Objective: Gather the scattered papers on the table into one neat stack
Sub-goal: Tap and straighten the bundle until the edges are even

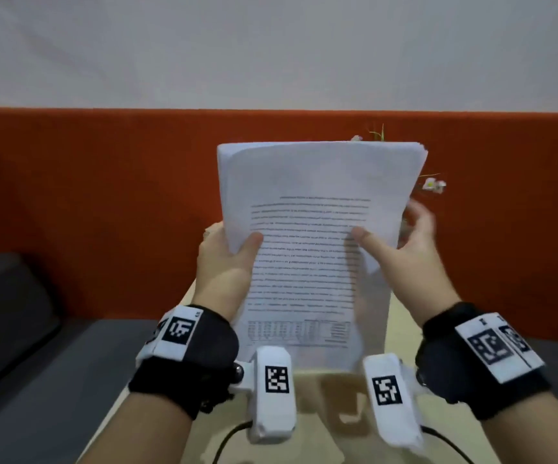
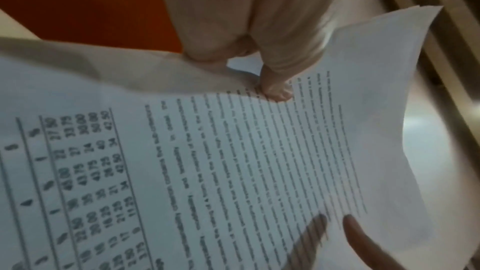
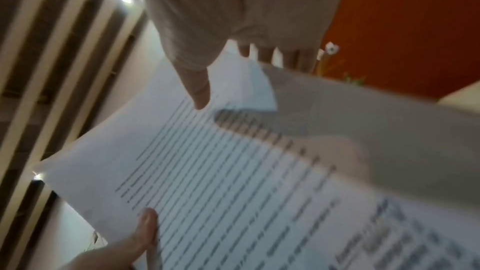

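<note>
I hold a stack of printed papers (image 1: 314,202) upright above the pale table (image 1: 324,416), its printed side facing me. My left hand (image 1: 234,249) grips the stack's left edge, thumb on the front and fingers behind. My right hand (image 1: 391,236) has its thumb on the front near the right edge and blurred fingers behind it. In the left wrist view the left thumb (image 2: 275,89) presses on the text of the papers (image 2: 259,151). The right wrist view shows the right thumb (image 3: 200,98) over the papers (image 3: 233,171), where one sheet's corner is curled.
An orange-red padded backrest (image 1: 103,195) runs behind the table, with a grey seat cushion (image 1: 36,363) at the left. Small white flowers (image 1: 433,184) stand just behind the stack at the right. Cables trail from the wrist cameras over the table's near edge.
</note>
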A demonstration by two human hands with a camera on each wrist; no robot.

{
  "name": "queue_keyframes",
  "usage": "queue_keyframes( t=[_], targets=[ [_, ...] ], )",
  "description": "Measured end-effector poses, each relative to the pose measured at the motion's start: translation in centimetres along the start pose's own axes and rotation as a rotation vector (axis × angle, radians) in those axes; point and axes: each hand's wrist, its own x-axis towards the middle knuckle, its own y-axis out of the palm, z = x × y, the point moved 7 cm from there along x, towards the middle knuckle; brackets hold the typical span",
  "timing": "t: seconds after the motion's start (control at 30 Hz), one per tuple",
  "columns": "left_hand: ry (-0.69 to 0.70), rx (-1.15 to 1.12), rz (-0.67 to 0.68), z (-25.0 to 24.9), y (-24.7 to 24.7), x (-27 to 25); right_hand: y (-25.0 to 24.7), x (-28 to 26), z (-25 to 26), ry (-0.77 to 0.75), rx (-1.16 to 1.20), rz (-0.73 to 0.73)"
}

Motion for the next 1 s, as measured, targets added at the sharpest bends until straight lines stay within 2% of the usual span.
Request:
queue_keyframes(
  t=[0.03,0.17,0.37,0.53,0.67,0.8,1.0],
  targets=[
    [-0.020,-0.020,-0.013,0.5,0.1,-0.3,0.7,0.1,-0.8,0.034,0.091,0.046],
    [-0.043,0.002,-0.083,1.9,0.7,-1.6,1.5,-0.4,-1.8,-0.023,0.112,-0.027],
    [0.085,0.113,-0.180,0.6,0.1,-1.5,1.7,-1.6,-1.3,-0.110,0.137,-0.042],
    [0.073,0.136,-0.092,0.1,1.1,-1.6,2.6,-1.7,-1.7,-0.065,0.107,0.004],
    [0.140,0.083,-0.121,-0.9,0.6,-1.1,1.6,-0.9,-0.8,-0.061,0.205,-0.032],
    [0.007,0.046,-0.101,2.0,0.3,-2.9,1.8,-2.1,-3.7,0.055,0.183,-0.012],
    [-0.007,-0.027,-0.069,2.4,0.3,-2.7,1.6,-1.9,-3.3,0.039,0.280,0.002]
  ],
)
